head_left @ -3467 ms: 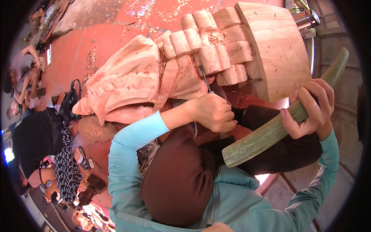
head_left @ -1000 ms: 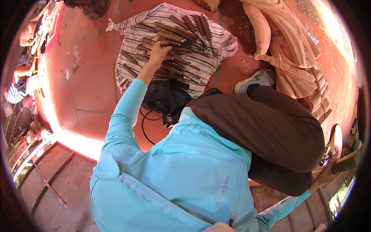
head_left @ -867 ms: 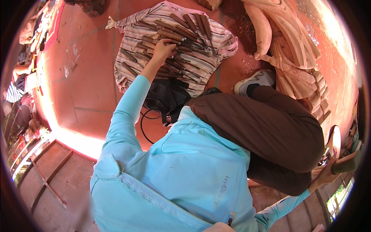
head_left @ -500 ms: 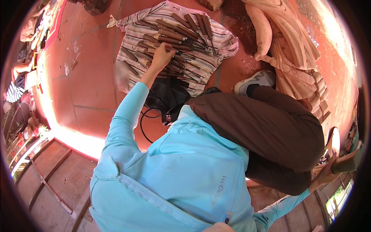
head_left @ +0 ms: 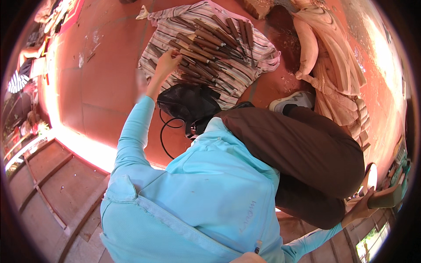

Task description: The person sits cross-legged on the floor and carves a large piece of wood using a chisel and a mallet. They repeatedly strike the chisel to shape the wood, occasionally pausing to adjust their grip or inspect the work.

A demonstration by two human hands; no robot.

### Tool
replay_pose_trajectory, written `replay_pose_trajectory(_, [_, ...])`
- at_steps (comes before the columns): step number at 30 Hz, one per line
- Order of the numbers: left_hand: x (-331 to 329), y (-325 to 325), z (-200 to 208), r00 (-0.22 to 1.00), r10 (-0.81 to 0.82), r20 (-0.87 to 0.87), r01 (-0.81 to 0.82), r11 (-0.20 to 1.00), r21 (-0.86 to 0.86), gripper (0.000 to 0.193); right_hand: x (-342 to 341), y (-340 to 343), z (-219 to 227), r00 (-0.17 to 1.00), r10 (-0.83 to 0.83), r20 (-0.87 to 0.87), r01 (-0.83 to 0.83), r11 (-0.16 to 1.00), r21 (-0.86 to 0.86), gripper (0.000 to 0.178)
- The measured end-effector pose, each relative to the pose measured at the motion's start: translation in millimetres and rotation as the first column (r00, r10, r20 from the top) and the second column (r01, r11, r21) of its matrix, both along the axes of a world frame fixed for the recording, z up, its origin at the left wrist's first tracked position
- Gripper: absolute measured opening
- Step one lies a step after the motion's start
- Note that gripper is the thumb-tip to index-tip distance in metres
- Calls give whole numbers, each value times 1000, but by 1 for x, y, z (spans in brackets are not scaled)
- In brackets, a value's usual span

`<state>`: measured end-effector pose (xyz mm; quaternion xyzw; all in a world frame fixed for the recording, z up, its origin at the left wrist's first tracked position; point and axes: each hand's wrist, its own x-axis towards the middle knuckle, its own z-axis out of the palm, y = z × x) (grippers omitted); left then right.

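Many carving chisels [head_left: 206,41] with brown wooden handles lie side by side on a striped cloth [head_left: 258,65] on the floor. My left hand [head_left: 166,63] is at the left ends of these handles, its fingers curled and drawn together. Whether a handle is pinched in them cannot be made out. Far to the right, beside my knee, my right hand [head_left: 363,209] is closed round a wooden mallet [head_left: 386,197] with a thick, blocky head. Part of that grip is hidden at the picture's dark rim.
A carved wooden figure [head_left: 331,65] with draped folds lies at the right, close to my shoe [head_left: 291,101]. A black bag [head_left: 188,103] with a looped cord rests between the cloth and my body. Wood chips are scattered on the red tiled floor [head_left: 105,87].
My left hand has moved left across the chisels, from the middle of the handles to their ends. The view has shifted slightly. My right hand still holds the mallet.
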<state>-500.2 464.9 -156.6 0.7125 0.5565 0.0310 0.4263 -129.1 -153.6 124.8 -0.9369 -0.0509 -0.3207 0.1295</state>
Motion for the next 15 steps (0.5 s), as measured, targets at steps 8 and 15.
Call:
replay_pose_trajectory(8, [-24, -1, -2, 997, 26, -74, -32, 996, -79, 31, -4, -20, 12, 998, 61, 6, -61, 998, 15, 33])
replay_pose_trajectory(15, [-28, -16, -18, 979, -73, -189, 59, 995, -78, 41, -6, -11, 9, 995, 97, 4, -97, 994, 48, 35])
